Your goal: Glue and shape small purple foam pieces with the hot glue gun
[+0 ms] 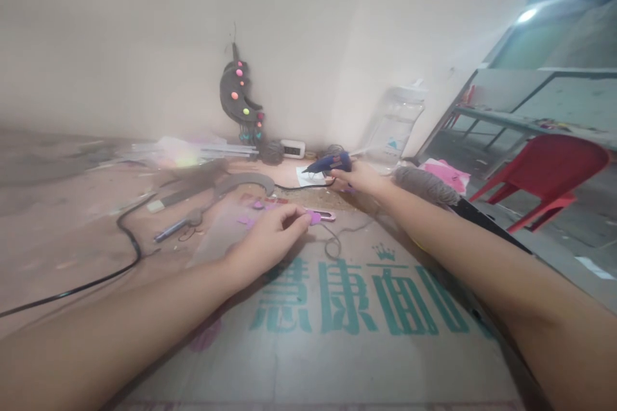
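Note:
My left hand (270, 234) is closed in a pinch above the printed board, its fingertips on a small purple piece (315, 218). A narrow pinkish loop (328, 216), like a clip, sticks out to the right of that piece. Farther back, my right hand (359, 176) is wrapped round a dark blue hot glue gun (335, 162). The gun's nozzle points left, over a small white paper (308, 177). Thin grey yarn (332, 247) curls on the board just right of my left hand. Several purple scraps (247, 221) lie behind that hand.
A black cord (137, 250) crosses the left side near a grey-blue pen-like tool (176, 229). A crescent ornament (236, 93) hangs on the wall. At the back stand a white timer (292, 149) and a clear jug (398, 122). Grey yarn (427, 185) sits under my right forearm.

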Available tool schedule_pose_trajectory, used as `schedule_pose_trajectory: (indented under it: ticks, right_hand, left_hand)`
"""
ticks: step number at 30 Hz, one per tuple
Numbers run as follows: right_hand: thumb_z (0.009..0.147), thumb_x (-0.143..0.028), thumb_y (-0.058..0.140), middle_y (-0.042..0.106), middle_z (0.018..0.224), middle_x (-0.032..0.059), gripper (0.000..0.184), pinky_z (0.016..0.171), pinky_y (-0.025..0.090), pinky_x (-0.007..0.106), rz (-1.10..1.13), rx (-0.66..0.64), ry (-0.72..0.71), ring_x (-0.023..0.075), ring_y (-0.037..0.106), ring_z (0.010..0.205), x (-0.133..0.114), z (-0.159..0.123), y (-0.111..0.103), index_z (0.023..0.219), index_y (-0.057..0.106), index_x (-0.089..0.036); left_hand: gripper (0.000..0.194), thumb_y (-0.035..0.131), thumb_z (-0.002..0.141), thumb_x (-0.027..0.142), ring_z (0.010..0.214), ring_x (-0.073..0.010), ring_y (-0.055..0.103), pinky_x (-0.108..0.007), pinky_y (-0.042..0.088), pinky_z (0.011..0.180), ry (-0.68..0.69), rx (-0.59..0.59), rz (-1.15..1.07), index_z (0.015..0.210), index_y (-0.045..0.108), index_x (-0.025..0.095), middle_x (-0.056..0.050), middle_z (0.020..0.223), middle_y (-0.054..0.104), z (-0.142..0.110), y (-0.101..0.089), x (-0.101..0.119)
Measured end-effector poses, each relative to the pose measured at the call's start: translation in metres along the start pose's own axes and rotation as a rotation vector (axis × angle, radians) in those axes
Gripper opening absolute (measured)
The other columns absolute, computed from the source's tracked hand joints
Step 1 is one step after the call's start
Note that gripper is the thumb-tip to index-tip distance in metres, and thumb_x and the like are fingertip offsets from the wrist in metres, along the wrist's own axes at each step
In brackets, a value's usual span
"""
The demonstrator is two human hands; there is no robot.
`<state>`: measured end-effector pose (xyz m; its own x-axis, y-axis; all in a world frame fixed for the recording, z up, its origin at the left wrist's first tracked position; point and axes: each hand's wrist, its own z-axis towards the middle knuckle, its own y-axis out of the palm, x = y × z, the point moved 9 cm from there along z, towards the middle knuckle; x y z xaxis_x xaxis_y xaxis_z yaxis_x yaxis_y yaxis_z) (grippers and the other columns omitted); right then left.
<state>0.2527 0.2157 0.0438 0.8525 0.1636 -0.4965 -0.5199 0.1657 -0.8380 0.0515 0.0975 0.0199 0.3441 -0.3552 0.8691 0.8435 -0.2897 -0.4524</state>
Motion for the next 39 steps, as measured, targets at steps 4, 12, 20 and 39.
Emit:
schedule_pose_trajectory:
  ticks: [4,12,20,39]
  right_hand:
    - [0.086,-0.043,0.062,0.075,0.094,0.0113,0.039,0.077,0.050,0.030,-0.087,-0.003,0.032,0.0231,0.067,0.086,0.008,0.008,0.006,0.109,0.068,-0.012]
    - [0.088,-0.038,0.059,0.072,0.103,0.0125,0.036,0.075,0.045,0.026,-0.251,-0.043,-0.064,0.0202,0.065,0.086,0.014,0.002,-0.010,0.114,0.066,-0.013]
    - [0.089,-0.036,0.055,0.072,0.087,0.0088,0.026,0.065,0.039,0.026,-0.349,-0.076,-0.116,0.0191,0.061,0.074,0.015,-0.005,-0.011,0.095,0.070,-0.016]
    - [0.093,-0.040,0.052,0.073,0.096,0.0117,0.032,0.066,0.040,0.026,-0.411,-0.087,-0.139,0.0214,0.065,0.080,0.000,0.001,0.004,0.107,0.068,-0.016]
  left_hand:
    - [0.033,0.047,0.092,0.045,0.057,-0.0123,0.045,-0.023,0.033,0.052,-0.010,-0.014,-0.021,0.076,0.055,0.018,0.003,0.064,0.050,0.000,0.001,-0.002]
    - [0.032,0.047,0.091,0.044,0.061,-0.0131,0.046,-0.023,0.034,0.055,0.009,0.005,0.002,0.073,0.054,0.018,0.003,0.065,0.051,0.001,0.000,0.001]
    - [0.033,0.047,0.091,0.046,0.058,-0.0127,0.044,-0.023,0.032,0.052,-0.014,-0.021,-0.023,0.074,0.053,0.018,0.003,0.064,0.048,0.001,0.003,-0.004]
    - [0.031,0.047,0.091,0.043,0.062,-0.0141,0.049,-0.024,0.036,0.057,-0.001,-0.017,0.011,0.072,0.054,0.018,0.002,0.065,0.052,0.001,0.001,0.004]
